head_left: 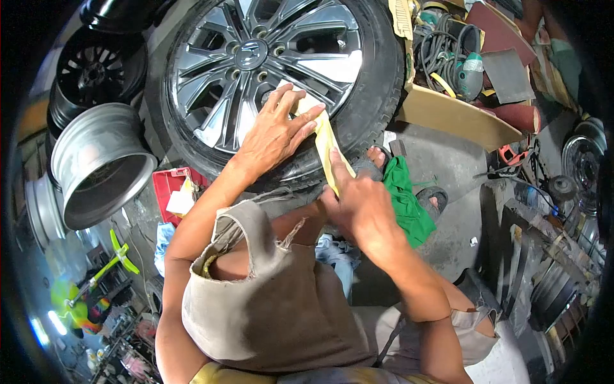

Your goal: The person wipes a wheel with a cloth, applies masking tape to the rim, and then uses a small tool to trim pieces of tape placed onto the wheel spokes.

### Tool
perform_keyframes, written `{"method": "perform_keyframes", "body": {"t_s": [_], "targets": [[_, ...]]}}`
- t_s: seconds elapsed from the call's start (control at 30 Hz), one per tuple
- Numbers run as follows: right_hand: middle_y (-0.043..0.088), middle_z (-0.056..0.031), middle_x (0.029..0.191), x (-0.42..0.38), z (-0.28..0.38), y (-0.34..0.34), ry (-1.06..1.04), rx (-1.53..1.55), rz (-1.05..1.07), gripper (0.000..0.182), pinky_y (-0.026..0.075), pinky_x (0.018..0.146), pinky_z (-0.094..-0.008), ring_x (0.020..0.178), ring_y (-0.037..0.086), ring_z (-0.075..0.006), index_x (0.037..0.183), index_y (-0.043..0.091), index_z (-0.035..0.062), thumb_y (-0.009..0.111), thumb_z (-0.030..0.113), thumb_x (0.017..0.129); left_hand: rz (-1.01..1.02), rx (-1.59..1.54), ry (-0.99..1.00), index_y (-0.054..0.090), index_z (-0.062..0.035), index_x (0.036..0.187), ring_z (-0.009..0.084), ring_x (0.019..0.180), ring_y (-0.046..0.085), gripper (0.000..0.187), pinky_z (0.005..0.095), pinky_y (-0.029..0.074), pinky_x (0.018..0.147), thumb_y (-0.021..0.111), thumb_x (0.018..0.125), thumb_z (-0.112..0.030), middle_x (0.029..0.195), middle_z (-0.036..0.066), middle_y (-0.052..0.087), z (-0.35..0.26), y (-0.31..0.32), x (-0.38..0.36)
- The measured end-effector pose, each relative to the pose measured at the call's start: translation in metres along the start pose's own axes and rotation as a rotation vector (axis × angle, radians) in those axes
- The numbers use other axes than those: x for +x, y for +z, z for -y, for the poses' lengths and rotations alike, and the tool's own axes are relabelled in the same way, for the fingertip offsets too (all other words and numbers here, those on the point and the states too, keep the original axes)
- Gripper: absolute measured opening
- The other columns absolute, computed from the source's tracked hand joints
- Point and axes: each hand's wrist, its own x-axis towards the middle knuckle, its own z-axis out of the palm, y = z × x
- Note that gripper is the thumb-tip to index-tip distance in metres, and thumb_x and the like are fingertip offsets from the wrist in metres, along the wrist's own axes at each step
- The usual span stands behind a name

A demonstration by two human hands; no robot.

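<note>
An alloy wheel (250,55) with dark and bright spokes lies face up, with its black tyre (377,64) fitted. Across the rim's near edge and over the sidewall runs a long yellow paper-like strip (324,147). My left hand (272,134) is on the wheel, its bent fingers holding the strip's far end down against the spokes. Closer to me, my right hand (366,208) grips the near end, index finger stretched along the strip and thumb below it. The strip stays taut between both hands.
At upper right, a cardboard box (460,118) holds cables, a green power tool (471,75) and abrasive sheets. Bare rims (102,166) stack at left, near a red tray (167,192). A green cloth (406,205) hangs beside my sandalled foot (433,201). Metal parts crowd the right side.
</note>
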Motion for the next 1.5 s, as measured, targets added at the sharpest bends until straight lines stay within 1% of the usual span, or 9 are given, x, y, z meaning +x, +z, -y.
{"method": "perform_keyframes", "body": {"t_s": [0.13, 0.23, 0.47, 0.77, 0.97, 1.13, 1.17, 1.3, 1.5], "targets": [[0.066, -0.0403, 0.108, -0.002, 0.005, 0.005, 0.056, -0.004, -0.025, 0.066, 0.058, 0.084, -0.0559, 0.09, 0.071, -0.0536, 0.157, 0.045, 0.0132, 0.06, 0.036, 0.096, 0.017, 0.009, 0.0, 0.066, -0.0233, 0.14, 0.0398, 0.137, 0.045, 0.041, 0.0489, 0.043, 0.114, 0.066, 0.1, -0.022, 0.139, 0.014, 0.054, -0.001, -0.001, 0.001], [0.068, -0.0338, 0.1, -0.002, -0.001, -0.004, 0.047, -0.051, 0.005, 0.073, 0.06, 0.079, -0.0518, 0.087, 0.072, -0.0451, 0.16, 0.04, 0.0088, 0.063, 0.033, 0.095, 0.002, 0.019, 0.006, 0.067, -0.0222, 0.139, 0.04, 0.137, 0.045, 0.04, 0.0487, 0.043, 0.114, 0.066, 0.099, -0.022, 0.137, 0.014, 0.054, -0.001, -0.001, 0.001], [0.066, -0.0336, 0.102, 0.001, -0.002, 0.004, 0.022, -0.048, 0.009, 0.071, 0.059, 0.08, -0.0521, 0.087, 0.072, -0.0451, 0.159, 0.041, 0.0082, 0.062, 0.032, 0.096, -0.087, -0.069, -0.071, 0.076, -0.0178, 0.127, 0.0394, 0.134, 0.048, 0.031, 0.0487, 0.046, 0.11, 0.072, 0.096, -0.021, 0.133, 0.014, 0.057, -0.008, 0.006, 0.005], [0.065, -0.0335, 0.099, 0.002, -0.001, 0.007, 0.017, -0.017, -0.007, 0.071, 0.058, 0.078, -0.0541, 0.085, 0.071, -0.0468, 0.158, 0.042, 0.0066, 0.062, 0.031, 0.095, -0.287, -0.181, -0.292, 0.082, -0.011, 0.105, 0.0321, 0.111, 0.055, 0.037, 0.0442, 0.047, 0.097, 0.091, 0.075, -0.031, 0.115, 0.012, 0.059, -0.025, 0.019, 0.018], [0.065, -0.0332, 0.099, -0.001, -0.002, 0.015, 0.021, 0.02, -0.037, 0.07, 0.058, 0.075, -0.0545, 0.081, 0.07, -0.0489, 0.158, 0.043, 0.0079, 0.062, 0.032, 0.095, -0.208, -0.236, -0.288, 0.078, -0.0157, 0.12, 0.0313, 0.114, 0.053, 0.054, 0.0439, 0.045, 0.1, 0.092, 0.071, -0.035, 0.12, 0.01, 0.059, -0.013, 0.011, 0.016], [0.067, -0.0349, 0.099, -0.006, -0.022, 0.019, -0.088, 0.184, -0.341, 0.066, 0.057, 0.075, -0.0551, 0.086, 0.072, -0.0464, 0.147, 0.05, -0.0053, 0.061, 0.041, 0.101, -0.11, -0.226, -0.21, 0.074, -0.0166, 0.125, 0.0321, 0.116, 0.051, 0.062, 0.0442, 0.045, 0.102, 0.093, 0.069, -0.034, 0.123, 0.01, 0.057, -0.004, -0.003, 0.015], [0.069, -0.0348, 0.092, -0.008, -0.028, 0.018, -0.073, 0.199, -0.436, 0.059, 0.056, 0.074, -0.0554, 0.084, 0.073, -0.0445, 0.13, 0.058, -0.0099, 0.064, 0.042, 0.1, -0.065, -0.224, -0.205, 0.073, -0.016, 0.126, 0.0326, 0.117, 0.051, 0.064, 0.0443, 0.045, 0.103, 0.093, 0.068, -0.034, 0.124, 0.011, 0.056, -0.003, -0.006, 0.016], [0.07, -0.0302, 0.081, -0.011, -0.048, 0.006, 0.003, 0.088, -0.265, 0.043, 0.056, 0.071, -0.0551, 0.077, 0.072, -0.0476, 0.101, 0.06, -0.0033, 0.072, 0.038, 0.095, -0.045, -0.161, -0.268, 0.066, -0.0143, 0.127, 0.0341, 0.116, 0.05, 0.073, 0.0449, 0.044, 0.101, 0.095, 0.065, -0.038, 0.118, 0.012, 0.055, -0.006, -0.011, 0.024], [0.07, -0.0305, 0.082, -0.007, -0.05, 0.022, -0.09, 0.186, -0.392, 0.043, 0.056, 0.069, -0.0551, 0.078, 0.07, -0.0487, 0.111, 0.056, -0.0019, 0.076, 0.031, 0.092, 0.135, -0.113, -0.339, 0.062, -0.0151, 0.117, 0.0335, 0.115, 0.051, 0.074, 0.0464, 0.043, 0.094, 0.098, 0.058, -0.043, 0.116, 0.01, 0.052, 0.007, -0.011, 0.038]]}}
